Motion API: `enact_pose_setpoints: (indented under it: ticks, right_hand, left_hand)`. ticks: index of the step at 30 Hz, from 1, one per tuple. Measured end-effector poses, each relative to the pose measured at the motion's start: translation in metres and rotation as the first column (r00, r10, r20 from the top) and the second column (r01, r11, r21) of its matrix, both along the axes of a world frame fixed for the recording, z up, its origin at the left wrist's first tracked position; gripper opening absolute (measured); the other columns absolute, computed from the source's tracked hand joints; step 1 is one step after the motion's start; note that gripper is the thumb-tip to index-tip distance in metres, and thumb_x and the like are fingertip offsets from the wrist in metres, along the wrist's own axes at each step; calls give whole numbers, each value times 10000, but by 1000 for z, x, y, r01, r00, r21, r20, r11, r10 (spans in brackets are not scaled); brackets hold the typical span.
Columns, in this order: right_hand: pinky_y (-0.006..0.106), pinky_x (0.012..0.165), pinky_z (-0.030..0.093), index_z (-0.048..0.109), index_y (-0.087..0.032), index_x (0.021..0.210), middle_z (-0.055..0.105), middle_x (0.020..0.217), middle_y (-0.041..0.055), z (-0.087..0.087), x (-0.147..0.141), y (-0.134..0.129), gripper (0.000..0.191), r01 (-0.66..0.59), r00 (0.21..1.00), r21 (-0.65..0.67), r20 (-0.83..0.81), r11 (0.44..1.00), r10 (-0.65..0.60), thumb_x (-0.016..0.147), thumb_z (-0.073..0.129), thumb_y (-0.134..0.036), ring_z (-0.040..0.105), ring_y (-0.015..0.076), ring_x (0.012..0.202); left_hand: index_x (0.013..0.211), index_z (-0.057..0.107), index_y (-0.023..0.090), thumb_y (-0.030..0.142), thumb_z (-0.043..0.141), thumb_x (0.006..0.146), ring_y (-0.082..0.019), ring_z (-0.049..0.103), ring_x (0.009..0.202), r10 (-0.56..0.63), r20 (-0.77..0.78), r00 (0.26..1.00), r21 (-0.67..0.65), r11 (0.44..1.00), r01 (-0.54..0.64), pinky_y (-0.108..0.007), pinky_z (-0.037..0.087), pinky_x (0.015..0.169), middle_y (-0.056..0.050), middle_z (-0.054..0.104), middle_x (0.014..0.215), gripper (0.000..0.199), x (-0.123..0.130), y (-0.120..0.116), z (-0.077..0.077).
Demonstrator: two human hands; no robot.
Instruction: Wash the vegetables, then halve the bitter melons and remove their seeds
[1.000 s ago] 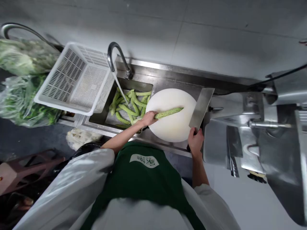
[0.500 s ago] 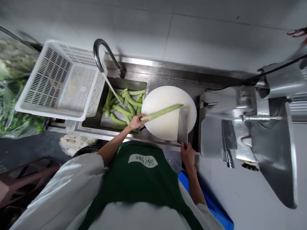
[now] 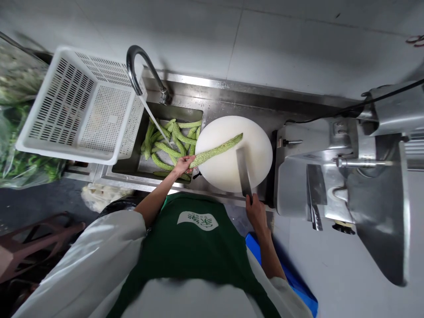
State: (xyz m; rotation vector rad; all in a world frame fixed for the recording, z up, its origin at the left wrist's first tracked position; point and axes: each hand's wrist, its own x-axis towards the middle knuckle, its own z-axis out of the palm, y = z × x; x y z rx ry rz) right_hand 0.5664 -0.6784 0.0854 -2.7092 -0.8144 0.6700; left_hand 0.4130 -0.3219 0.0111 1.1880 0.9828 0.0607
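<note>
My left hand (image 3: 183,165) is closed around the near-left end of a long, bumpy, pale-green gourd (image 3: 217,152). The gourd reaches up and to the right over the round white cutting board (image 3: 215,176). A cleaver (image 3: 244,170) is held by its handle in my right hand (image 3: 256,211), at the board's near right edge. Its blade points away from me over the board, a little apart from the gourd's far end. Several more gourds (image 3: 162,163) lie in the sink to the left of the board.
Water runs from the curved faucet (image 3: 145,57) into the metal sink (image 3: 122,168). A white slotted basket (image 3: 36,150) stands left of it, beside bagged green vegetables (image 3: 20,150). On the right is a metal slicing machine (image 3: 298,181) with another cleaver (image 3: 316,187) lying on it.
The gourd's far end has shifted left and slightly up. The cleaver has moved left and turned, its blade now tilting left and edge-on, apart from the gourd.
</note>
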Motion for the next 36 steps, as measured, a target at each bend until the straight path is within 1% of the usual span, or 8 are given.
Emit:
enact_pose_setpoints:
  ticks: [10, 14, 18, 20, 22, 27, 33, 36]
  right_hand:
    - [287, 589, 286, 504, -229, 861, 634, 725, 49, 18, -6, 72, 342, -243, 966, 143, -54, 959, 253, 1050, 285, -412, 571, 208, 628]
    - [286, 586, 283, 515, -223, 860, 605, 679, 39, 14, -1, 63, 354, -211, 973, 134, -67, 968, 221, 1041, 294, -433, 545, 204, 602]
    - [284, 590, 270, 552, -199, 897, 564, 635, 25, 6, 4, 43, 364, -102, 991, 116, -70, 988, 111, 1024, 319, -449, 518, 199, 593]
    - [288, 609, 277, 572, -181, 910, 593, 676, 48, 1, 7, 33, 371, -34, 999, 88, -37, 996, 38, 1016, 336, -448, 532, 204, 633]
    - [294, 629, 283, 593, -163, 930, 634, 745, 82, -4, 11, 25, 382, 34, 999, 49, -4, 998, -34, 1017, 347, -442, 551, 212, 682]
    - [304, 639, 270, 628, -123, 996, 674, 832, 133, -12, 20, 6, 387, 126, 992, -73, 19, 989, -125, 1028, 359, -400, 575, 221, 720]
    - [296, 637, 268, 619, -134, 976, 656, 778, 110, -8, 18, 6, 378, 96, 995, -44, 25, 994, -95, 1031, 359, -403, 557, 210, 694]
    - [288, 633, 272, 598, -154, 938, 634, 738, 87, -5, 16, 14, 365, 41, 999, 1, -4, 999, -41, 1029, 354, -409, 542, 201, 678]
  left_hand:
    - [1003, 557, 174, 740, 438, 933, -56, 369, 338, -19, -151, 988, -220, 975, -15, -205, 244, 345, -42, 642, 630, 583, 1, 7, 5]
    - [1151, 548, 159, 769, 509, 880, -131, 608, 557, -100, -188, 977, 48, 993, 111, -249, 434, 460, -137, 692, 963, 669, -2, 4, 15]
    - [1361, 497, 209, 644, 751, 777, -299, 651, 1063, -205, -368, 907, 612, 681, 402, -376, 555, 790, -171, 556, 1325, 772, 5, -14, 25]
    - [1392, 508, 211, 605, 712, 830, -357, 581, 1200, -214, -476, 853, 693, 505, 514, -430, 530, 894, -177, 532, 1348, 717, 14, -22, 27]
    - [1390, 530, 195, 569, 639, 895, -364, 583, 1198, -209, -536, 818, 693, 445, 567, -436, 516, 917, -181, 551, 1318, 631, 23, -26, 27]
    - [1324, 622, 146, 577, 598, 904, -314, 654, 1043, -259, -411, 874, 704, 519, 485, -406, 518, 908, -165, 629, 1247, 602, 34, -18, 26]
    - [1172, 730, 86, 584, 673, 824, -269, 683, 976, -343, -123, 931, 378, 852, 363, -354, 528, 893, -129, 741, 1103, 610, 41, -4, 19]
    - [1107, 752, 100, 523, 745, 757, -263, 685, 992, -273, -114, 955, 230, 928, 292, -347, 531, 900, -112, 756, 1075, 549, 40, 1, 16]
